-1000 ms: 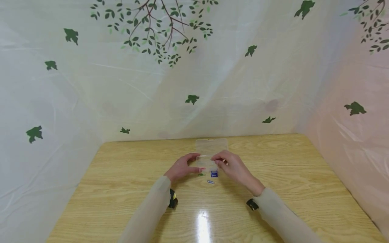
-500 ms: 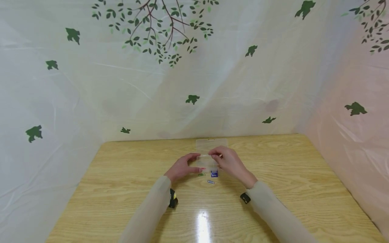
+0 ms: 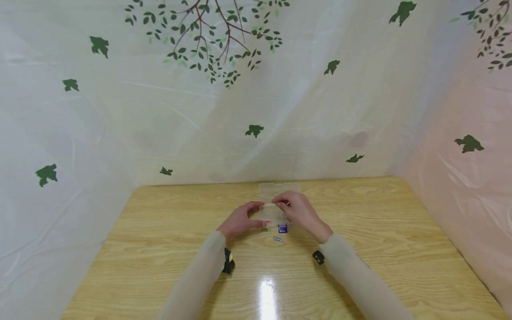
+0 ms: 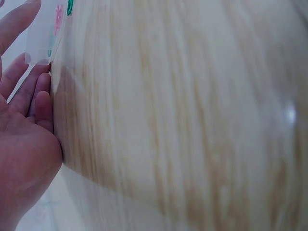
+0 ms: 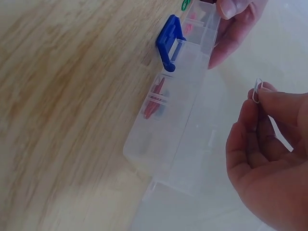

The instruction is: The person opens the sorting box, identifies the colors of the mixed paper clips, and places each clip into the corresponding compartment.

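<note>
A clear plastic compartment box (image 5: 185, 103) stands on the table, its clear lid (image 3: 280, 189) swung back behind it. My left hand (image 3: 242, 217) grips the box's left end, thumb in front and fingers behind. Between thumb and forefinger, my right hand (image 3: 301, 214) pinches a white paper clip (image 5: 258, 91) above the box. Reddish pieces (image 5: 155, 98) lie in one compartment, pink paper clips (image 5: 189, 21) in another nearer the left hand. A blue latch (image 5: 169, 41) juts from the box's front. The left wrist view shows only a corner of the box.
In front of the box, a green paper clip (image 3: 266, 230) and a blue-and-white paper clip (image 3: 278, 239) lie on the wooden table (image 3: 168, 258). Behind the table's far edge hangs a pale sheet (image 3: 192, 133) printed with leaves.
My right hand has shifted left and slightly back over the box, toward the left hand. The left hand and the box stay in place.
</note>
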Demonstrator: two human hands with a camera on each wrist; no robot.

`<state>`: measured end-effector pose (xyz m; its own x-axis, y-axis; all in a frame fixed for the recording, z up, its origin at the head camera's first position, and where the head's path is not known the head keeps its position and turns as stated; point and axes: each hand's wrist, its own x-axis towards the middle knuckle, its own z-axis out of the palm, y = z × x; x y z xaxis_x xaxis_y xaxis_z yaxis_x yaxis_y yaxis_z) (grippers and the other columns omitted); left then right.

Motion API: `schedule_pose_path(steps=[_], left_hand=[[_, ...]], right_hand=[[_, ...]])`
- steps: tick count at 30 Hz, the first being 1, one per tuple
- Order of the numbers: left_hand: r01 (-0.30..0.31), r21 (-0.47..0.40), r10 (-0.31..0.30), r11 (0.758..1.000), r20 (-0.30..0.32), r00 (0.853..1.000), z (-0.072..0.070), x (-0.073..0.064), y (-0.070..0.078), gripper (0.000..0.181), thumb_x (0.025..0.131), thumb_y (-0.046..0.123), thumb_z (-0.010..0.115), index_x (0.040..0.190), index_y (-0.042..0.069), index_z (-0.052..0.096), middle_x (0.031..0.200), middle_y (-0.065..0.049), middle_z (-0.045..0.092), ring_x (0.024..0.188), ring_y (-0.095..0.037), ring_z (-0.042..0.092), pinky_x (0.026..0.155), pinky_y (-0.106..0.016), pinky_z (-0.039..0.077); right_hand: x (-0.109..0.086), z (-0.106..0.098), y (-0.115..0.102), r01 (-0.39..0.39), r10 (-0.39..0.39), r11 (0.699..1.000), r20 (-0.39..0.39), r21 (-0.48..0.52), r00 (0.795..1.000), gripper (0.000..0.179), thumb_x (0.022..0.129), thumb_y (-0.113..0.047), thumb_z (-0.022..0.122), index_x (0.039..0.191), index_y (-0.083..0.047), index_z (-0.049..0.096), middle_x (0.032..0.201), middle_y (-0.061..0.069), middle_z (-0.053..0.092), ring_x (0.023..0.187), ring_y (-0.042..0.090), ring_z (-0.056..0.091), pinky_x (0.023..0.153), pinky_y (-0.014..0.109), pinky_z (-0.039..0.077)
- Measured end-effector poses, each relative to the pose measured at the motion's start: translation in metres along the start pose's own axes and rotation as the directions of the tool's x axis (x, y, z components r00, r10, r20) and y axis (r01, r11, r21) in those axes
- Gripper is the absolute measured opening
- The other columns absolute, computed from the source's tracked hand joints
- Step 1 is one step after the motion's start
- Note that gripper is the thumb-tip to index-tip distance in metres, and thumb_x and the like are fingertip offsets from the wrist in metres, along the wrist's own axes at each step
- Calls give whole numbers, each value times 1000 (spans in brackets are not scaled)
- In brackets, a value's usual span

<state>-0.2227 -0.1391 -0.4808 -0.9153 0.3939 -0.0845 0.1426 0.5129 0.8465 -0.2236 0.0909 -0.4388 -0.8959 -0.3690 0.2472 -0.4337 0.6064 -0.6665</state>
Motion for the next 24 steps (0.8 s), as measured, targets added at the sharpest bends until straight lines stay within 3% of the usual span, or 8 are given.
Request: schedule_pose_path(steps=[24], left_hand=[[5,-10,-5,1000,7,1000,0,1,-3,71,90,29,83,152,14,52,155,-6,51,144,-25,46,119,-46,36]], right_hand=[[10,10,10,-47,57,994,101,-100,993,14,100,-1,66,107,-5,78,105,6,75,94,19,67,86,40,57]])
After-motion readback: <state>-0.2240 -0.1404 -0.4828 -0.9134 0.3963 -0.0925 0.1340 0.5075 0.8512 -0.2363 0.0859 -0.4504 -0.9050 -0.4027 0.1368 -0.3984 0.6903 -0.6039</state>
